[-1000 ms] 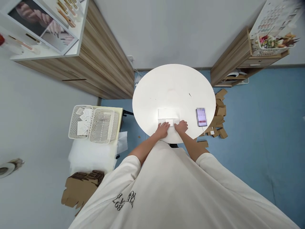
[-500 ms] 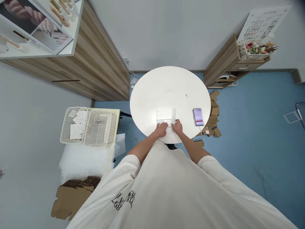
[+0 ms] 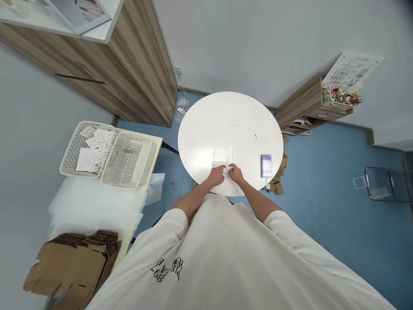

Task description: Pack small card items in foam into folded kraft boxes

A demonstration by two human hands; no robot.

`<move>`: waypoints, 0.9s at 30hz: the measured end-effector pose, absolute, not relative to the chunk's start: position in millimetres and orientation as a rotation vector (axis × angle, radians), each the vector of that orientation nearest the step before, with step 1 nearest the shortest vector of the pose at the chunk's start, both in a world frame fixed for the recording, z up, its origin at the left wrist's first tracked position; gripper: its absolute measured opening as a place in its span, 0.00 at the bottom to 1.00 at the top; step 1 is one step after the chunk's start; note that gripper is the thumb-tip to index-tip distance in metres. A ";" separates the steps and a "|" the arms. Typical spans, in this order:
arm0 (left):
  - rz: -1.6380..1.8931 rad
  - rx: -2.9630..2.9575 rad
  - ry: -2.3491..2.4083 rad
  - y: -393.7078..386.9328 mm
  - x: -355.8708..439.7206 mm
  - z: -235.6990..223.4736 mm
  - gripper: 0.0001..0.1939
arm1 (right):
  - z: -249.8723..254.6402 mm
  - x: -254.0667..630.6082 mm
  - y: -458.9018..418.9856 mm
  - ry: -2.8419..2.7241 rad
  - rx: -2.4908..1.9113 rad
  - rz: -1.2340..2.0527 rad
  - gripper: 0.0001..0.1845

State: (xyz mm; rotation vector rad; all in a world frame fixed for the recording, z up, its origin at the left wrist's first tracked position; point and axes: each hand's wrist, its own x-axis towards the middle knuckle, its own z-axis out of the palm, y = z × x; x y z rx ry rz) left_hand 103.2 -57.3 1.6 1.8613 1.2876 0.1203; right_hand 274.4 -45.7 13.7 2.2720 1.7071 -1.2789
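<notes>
A thin white translucent packing sheet (image 3: pixel 220 154) lies on the round white table (image 3: pixel 232 112) near its front edge, with its right side folded inward. My left hand (image 3: pixel 216 175) rests on the near left part of the sheet, its fingers reaching forward over it. At the near right edge, my right hand (image 3: pixel 236 173) has its fingers bent and closed on the folded side. The hands are close together but apart. Whether anything lies under the fold cannot be made out.
A phone (image 3: pixel 266 165) with a cable lies on the table's right. On the left side table stand a basket of cards (image 3: pixel 72 157) and a basket of clear slim items (image 3: pixel 127 161). Nearer are white sheets (image 3: pixel 97 202) and flat cardboard boxes (image 3: pixel 71 262). Cardboard (image 3: pixel 275 188) lies on the floor.
The right side of the sheet has come inward to the left, and my right hand has moved left with it. My left hand stays nearly in place. The camera view has shifted.
</notes>
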 end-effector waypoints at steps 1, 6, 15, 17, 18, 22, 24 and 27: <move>0.154 1.845 1.337 -58.0 101.5 1.4 0.32 | 13.3 272.6 -44.0 1.727 2.242 -1.229 0.21; 0.203 1.651 1.690 -58.5 89.1 -2.8 0.25 | 9.5 259.2 -38.2 1.753 2.155 -1.012 0.23; 0.082 1.009 1.892 -36.7 87.8 -12.2 0.29 | 9.3 252.2 -34.3 1.719 2.129 -0.999 0.21; 0.063 0.928 1.874 -30.9 88.9 -15.7 0.30 | 9.5 252.2 -34.3 1.721 2.133 -1.001 0.21; 0.059 0.907 1.862 -28.7 89.0 -18.2 0.29 | 9.5 252.1 -34.4 1.718 2.134 -1.004 0.21; 0.092 0.959 1.845 -24.6 88.4 -29.4 0.17 | 9.5 253.2 -35.5 1.720 2.128 -1.034 0.21; 0.125 1.012 1.850 -24.0 89.0 -32.7 0.13 | 8.8 254.6 -36.6 1.741 2.128 -1.047 0.20; 0.175 1.023 1.844 -22.4 92.7 -31.9 0.10 | 6.7 257.4 -39.1 1.801 2.131 -0.981 0.19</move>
